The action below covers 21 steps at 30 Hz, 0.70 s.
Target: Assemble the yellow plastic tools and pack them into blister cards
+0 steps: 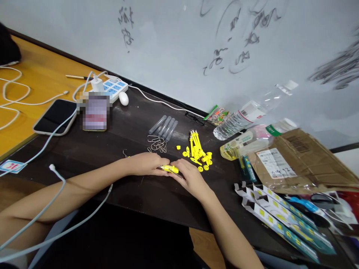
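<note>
Near the front edge of the dark table, my left hand (148, 163) and my right hand (192, 177) meet around a small yellow plastic piece (170, 169). Fingers of both hands are closed on it, and a thin metal wire runs along it towards the right palm. My fingertips partly hide the piece. Just beyond the hands lie a tangle of bent metal wire hooks (158, 144) and several grey translucent tubes (164, 127). To their right is a pile of yellow plastic parts (198, 149), some long with metal tips, others small and round.
Plastic bottles (238, 117), a cardboard package (303, 160) and open long boxes (280, 220) crowd the right side. Two phones (57, 116) and a power strip (116, 89) sit at the back left. White cables (60, 183) cross over my left arm. A whiteboard (168, 45) stands behind.
</note>
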Each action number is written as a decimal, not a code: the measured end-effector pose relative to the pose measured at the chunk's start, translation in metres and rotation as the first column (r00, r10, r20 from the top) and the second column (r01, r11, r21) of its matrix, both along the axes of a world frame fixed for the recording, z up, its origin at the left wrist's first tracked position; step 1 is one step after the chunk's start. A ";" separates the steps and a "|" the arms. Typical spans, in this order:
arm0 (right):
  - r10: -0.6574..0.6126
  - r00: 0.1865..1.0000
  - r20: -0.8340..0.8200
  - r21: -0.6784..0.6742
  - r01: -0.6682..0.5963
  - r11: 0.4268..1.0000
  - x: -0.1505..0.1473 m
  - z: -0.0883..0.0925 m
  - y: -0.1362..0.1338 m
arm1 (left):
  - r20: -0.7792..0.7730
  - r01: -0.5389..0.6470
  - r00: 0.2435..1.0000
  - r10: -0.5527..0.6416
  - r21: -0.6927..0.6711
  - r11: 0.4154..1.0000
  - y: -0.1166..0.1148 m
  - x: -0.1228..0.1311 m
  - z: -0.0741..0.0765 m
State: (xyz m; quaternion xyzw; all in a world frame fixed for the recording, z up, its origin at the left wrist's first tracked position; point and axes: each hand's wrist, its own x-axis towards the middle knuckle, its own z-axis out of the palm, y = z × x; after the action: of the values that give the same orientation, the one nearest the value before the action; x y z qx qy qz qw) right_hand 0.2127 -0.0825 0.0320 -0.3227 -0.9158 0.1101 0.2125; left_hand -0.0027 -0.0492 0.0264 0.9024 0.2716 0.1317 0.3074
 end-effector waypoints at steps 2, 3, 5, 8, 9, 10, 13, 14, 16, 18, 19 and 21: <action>-0.009 1.000 0.008 0.003 0.009 1.000 -0.001 -0.001 0.000 | -0.033 -0.010 0.999 0.011 0.032 0.999 0.000 0.000 -0.001; -0.013 1.000 0.003 0.001 0.013 1.000 -0.002 -0.002 0.000 | -0.044 -0.016 0.999 0.018 0.052 0.999 0.000 0.001 -0.001; -0.023 0.999 -0.032 -0.020 0.022 1.000 -0.003 -0.002 0.000 | -0.056 -0.045 0.997 0.051 0.102 0.994 0.001 0.002 -0.003; -0.060 0.985 -0.161 -0.117 0.041 0.992 -0.001 -0.004 0.001 | -0.035 -0.111 0.992 0.119 0.166 0.980 0.003 0.005 -0.005; -0.089 0.972 -0.216 -0.166 0.054 0.985 0.000 -0.004 0.002 | -0.019 -0.127 0.991 0.132 0.169 0.977 0.003 0.005 -0.005; -0.131 0.952 -0.277 -0.218 0.071 0.973 0.003 -0.005 0.004 | 0.001 -0.141 0.990 0.143 0.164 0.976 0.004 0.005 -0.004; -0.287 0.844 -0.453 -0.370 0.115 0.922 0.014 -0.007 0.013 | 0.044 -0.169 0.985 0.164 0.126 0.978 0.005 0.003 -0.001; -0.336 0.798 -0.500 -0.414 0.120 0.902 0.018 -0.008 0.016 | 0.053 -0.173 0.984 0.169 0.101 0.980 0.005 0.002 0.000; -0.405 0.714 -0.572 -0.482 0.108 0.870 0.025 -0.008 0.023 | 0.073 -0.167 0.984 0.165 0.024 0.986 0.005 0.001 0.000; -0.427 0.655 -0.624 -0.523 0.056 0.850 0.029 -0.009 0.028 | 0.107 -0.142 0.983 0.149 -0.070 0.987 0.004 0.003 -0.001; -0.427 0.629 -0.649 -0.532 0.027 0.847 0.029 -0.010 0.029 | 0.123 -0.126 0.983 0.138 -0.106 0.986 0.003 0.005 -0.003; -0.422 0.580 -0.697 -0.525 -0.011 0.851 0.029 -0.012 0.031 | 0.145 -0.111 0.981 0.133 -0.150 0.982 0.001 0.008 -0.007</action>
State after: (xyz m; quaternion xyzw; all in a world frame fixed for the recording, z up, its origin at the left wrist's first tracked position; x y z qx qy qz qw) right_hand 0.2413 -0.0511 0.0200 -0.3891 -0.6228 0.4355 0.5206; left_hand 0.0058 -0.0479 0.0190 0.8471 0.3106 0.2000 0.3821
